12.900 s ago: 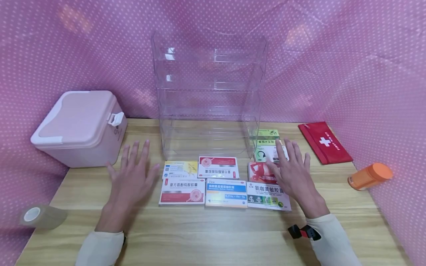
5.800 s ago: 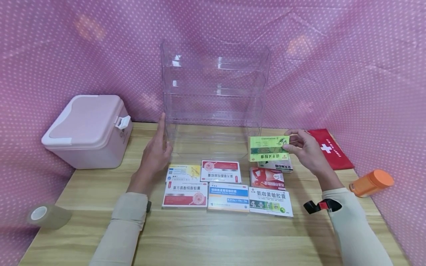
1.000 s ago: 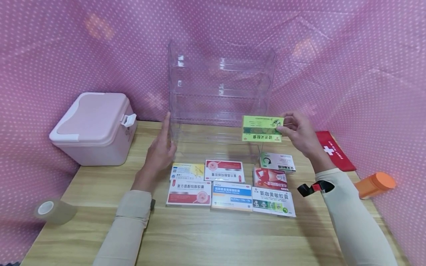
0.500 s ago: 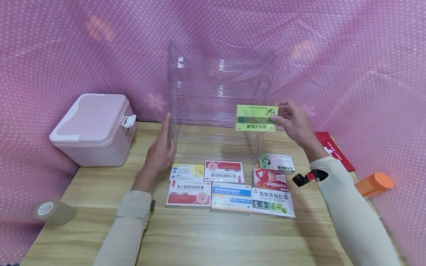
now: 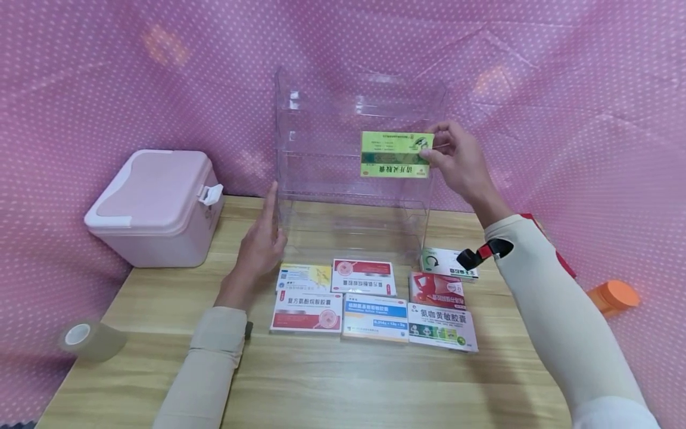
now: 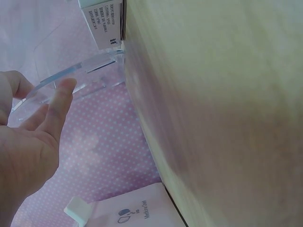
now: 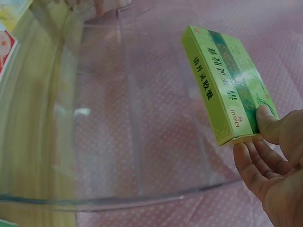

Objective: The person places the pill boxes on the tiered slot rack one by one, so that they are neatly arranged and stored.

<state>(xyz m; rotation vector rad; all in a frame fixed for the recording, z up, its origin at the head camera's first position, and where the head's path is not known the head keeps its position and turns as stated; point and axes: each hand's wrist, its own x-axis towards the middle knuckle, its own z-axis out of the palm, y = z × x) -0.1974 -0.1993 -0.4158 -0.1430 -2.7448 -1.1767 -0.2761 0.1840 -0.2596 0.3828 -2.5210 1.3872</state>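
A tiered rack of clear plastic (image 5: 343, 205) stands upright at the back of the table. My left hand (image 5: 259, 244) is at its left side; in the left wrist view the side panel (image 6: 71, 72) passes between thumb and fingers. My right hand (image 5: 462, 161) pinches a yellow-green medicine box (image 5: 396, 155) by its right end, thumb on the printed face. The box is raised in front of the rack's middle tiers, its printing upside down in the head view. In the right wrist view this box (image 7: 225, 85) appears tilted, with clear panels beyond it.
Several medicine boxes lie before the rack, among them a blue-and-white one (image 5: 375, 319), a red one (image 5: 436, 291) and a green-white one (image 5: 449, 263). A pink lidded chest (image 5: 155, 208) and tape roll (image 5: 93, 341) stand left. An orange bottle (image 5: 613, 298) is right; my sleeve mostly covers the red pouch (image 5: 568, 265).
The right hand picked the yellow-green box off the green-white one and has since carried it up and left before the rack. The left hand moved from over the table to the rack's side and stayed.
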